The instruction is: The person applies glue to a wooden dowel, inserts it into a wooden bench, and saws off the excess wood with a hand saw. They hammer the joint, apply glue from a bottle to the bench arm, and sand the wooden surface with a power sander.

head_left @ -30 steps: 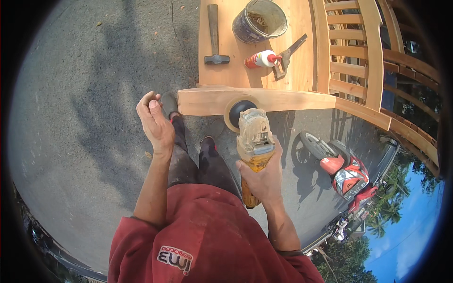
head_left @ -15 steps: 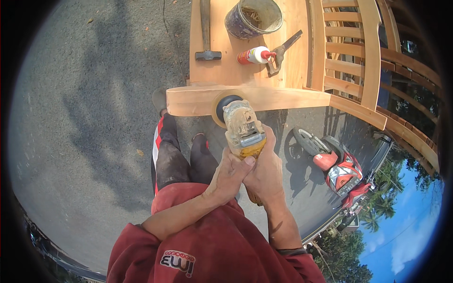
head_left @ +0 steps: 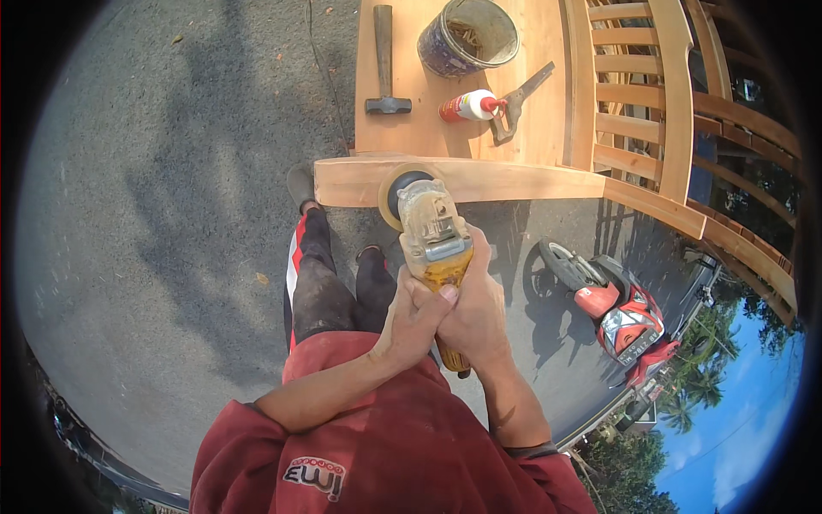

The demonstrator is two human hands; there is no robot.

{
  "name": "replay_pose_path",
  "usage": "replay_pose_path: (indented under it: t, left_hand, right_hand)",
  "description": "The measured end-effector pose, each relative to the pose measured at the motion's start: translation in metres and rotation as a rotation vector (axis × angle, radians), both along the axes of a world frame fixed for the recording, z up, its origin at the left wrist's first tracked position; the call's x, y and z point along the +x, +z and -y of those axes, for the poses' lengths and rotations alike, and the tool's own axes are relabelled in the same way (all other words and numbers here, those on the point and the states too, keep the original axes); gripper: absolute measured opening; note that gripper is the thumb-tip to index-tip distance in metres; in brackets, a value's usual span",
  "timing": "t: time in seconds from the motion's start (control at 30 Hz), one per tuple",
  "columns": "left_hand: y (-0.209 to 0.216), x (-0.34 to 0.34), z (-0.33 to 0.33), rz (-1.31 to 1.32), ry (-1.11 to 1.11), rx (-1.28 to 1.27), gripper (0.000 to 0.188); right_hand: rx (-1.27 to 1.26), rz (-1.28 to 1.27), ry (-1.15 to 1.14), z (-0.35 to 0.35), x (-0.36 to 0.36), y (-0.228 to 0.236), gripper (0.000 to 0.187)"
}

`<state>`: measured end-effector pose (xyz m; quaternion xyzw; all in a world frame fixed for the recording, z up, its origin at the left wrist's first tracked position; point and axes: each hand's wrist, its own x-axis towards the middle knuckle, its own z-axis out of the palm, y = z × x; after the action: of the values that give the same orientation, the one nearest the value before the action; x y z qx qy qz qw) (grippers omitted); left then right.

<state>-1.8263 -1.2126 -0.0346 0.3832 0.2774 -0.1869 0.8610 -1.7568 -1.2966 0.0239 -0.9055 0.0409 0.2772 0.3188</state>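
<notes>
Both my hands are wrapped round a dusty yellow angle grinder [head_left: 434, 231] with a round sanding disc [head_left: 396, 195] at its head. My left hand [head_left: 413, 321] closes on the body from the left, its thumb crossing over my right hand [head_left: 473, 315], which grips the right side. The grinder's rear end sticks out below my hands. The disc lies against the front face of a long wooden board [head_left: 522, 182], near its left end; part of the disc is hidden behind the grinder head.
Behind the board, a wooden panel [head_left: 402, 141] carries a hammer [head_left: 387, 104], a bucket [head_left: 430, 53], a red-and-white glue bottle [head_left: 467, 106] and a handsaw [head_left: 511, 114]. Slatted wooden frames [head_left: 676, 103] stand at the right. A red motorcycle [head_left: 621, 313] is parked on the asphalt.
The view has shifted, so the board and the things behind it appear slightly further right. The disc sits a little nearer the board's left end. Both hands keep their grip on the grinder.
</notes>
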Motion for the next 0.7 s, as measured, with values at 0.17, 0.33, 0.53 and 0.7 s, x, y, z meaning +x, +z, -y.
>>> replay_pose_path:
  t: [0.17,0.33,0.53,0.7]
  left_hand:
    - [0.000,0.004,-0.034,0.059,0.179,-0.169,0.064]
    - [-0.010,0.021,-0.007,0.073,0.133,-0.166,0.061]
    - [-0.006,0.055,0.038,0.008,-0.162,-0.084,0.064]
    - [-0.021,0.070,0.069,0.008,-0.617,-0.013,0.068]
  right_hand:
    - [-0.080,0.046,0.284,-0.040,0.013,-0.008,0.085]
    - [-0.081,0.012,0.123,-0.009,0.024,-0.007,0.086]
    - [-0.055,0.035,-0.210,0.039,0.034,-0.006,0.082]
    - [-0.036,0.133,-0.548,0.084,0.006,-0.033,0.072]
